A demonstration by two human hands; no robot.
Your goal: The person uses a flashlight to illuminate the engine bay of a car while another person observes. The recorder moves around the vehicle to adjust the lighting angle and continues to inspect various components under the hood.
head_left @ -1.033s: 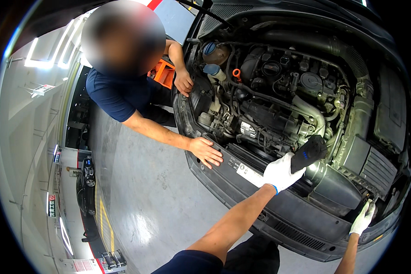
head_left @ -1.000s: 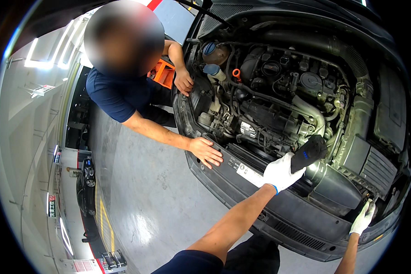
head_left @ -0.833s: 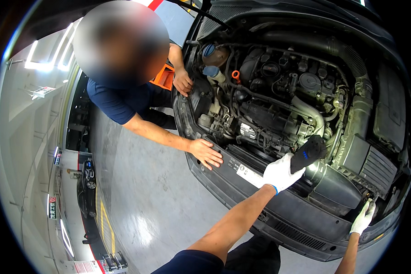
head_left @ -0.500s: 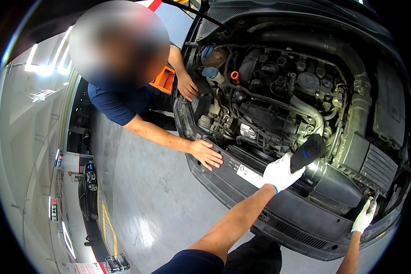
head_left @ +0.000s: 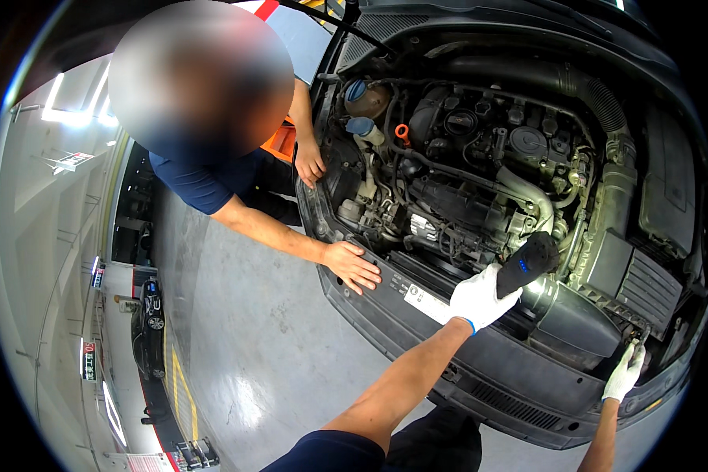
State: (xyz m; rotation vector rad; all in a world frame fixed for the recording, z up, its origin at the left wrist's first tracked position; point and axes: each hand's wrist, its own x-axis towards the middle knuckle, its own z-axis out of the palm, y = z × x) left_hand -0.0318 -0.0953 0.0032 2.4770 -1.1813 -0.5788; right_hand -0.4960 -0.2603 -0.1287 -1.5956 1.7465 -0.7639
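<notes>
My left hand (head_left: 484, 299), in a white glove with a blue cuff edge, is closed around a black work light (head_left: 525, 265) with small blue indicator lights. A bright glow falls on the dark plastic intake duct (head_left: 578, 322) beside it. At the front right corner of the engine bay, my right hand (head_left: 625, 371), also gloved in white, reaches into a gap below the ribbed air filter housing (head_left: 649, 291). Its fingers are drawn together at the fingertips. Whatever lies between them is too small and dark to make out.
Across the left front corner, a co-worker in a dark blue shirt rests one hand (head_left: 352, 266) on the front panel and another hand (head_left: 310, 164) on the bay's edge. The engine (head_left: 480, 141) fills the middle. Blue-capped reservoirs (head_left: 362, 126) stand at its left.
The co-worker's farther hand has drawn back from inside the bay to its edge. My left hand still holds the work light, and my right hand stays at the same corner.
</notes>
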